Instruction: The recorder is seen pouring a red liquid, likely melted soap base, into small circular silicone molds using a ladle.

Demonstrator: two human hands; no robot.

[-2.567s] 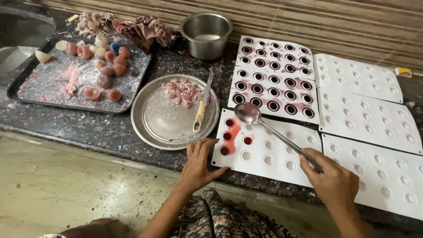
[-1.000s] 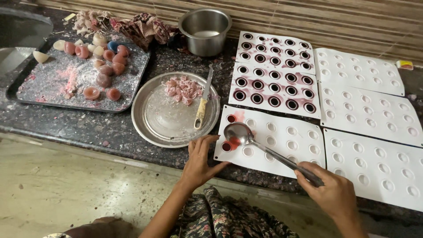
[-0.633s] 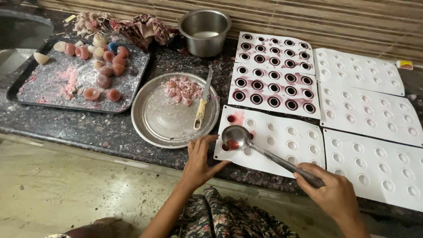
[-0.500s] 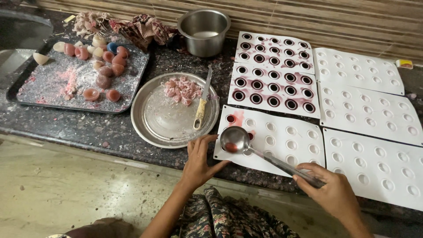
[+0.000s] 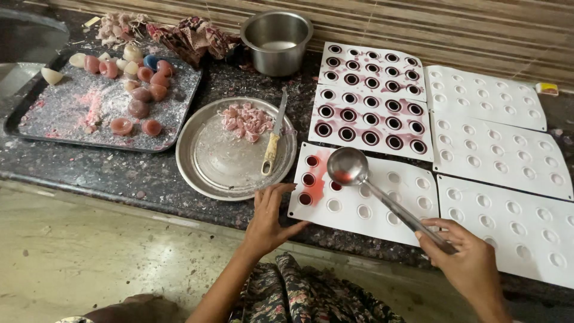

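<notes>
Counter w/ mould (image 5: 371,209); ladle (image 5: 350,167) handle-end hidden.

Only one package-like thing shows: a small flat yellow-and-white packet (image 5: 547,88) at the far right edge of the frame, upper part, lying on the dark speckled worktop (image 5: 119,173) just past the top right corner of the upper white mould sheet (image 5: 484,96). It is rectangular, too small to tell whether it is a box or a wrapper. No labels, signs or screens anywhere else.
</notes>
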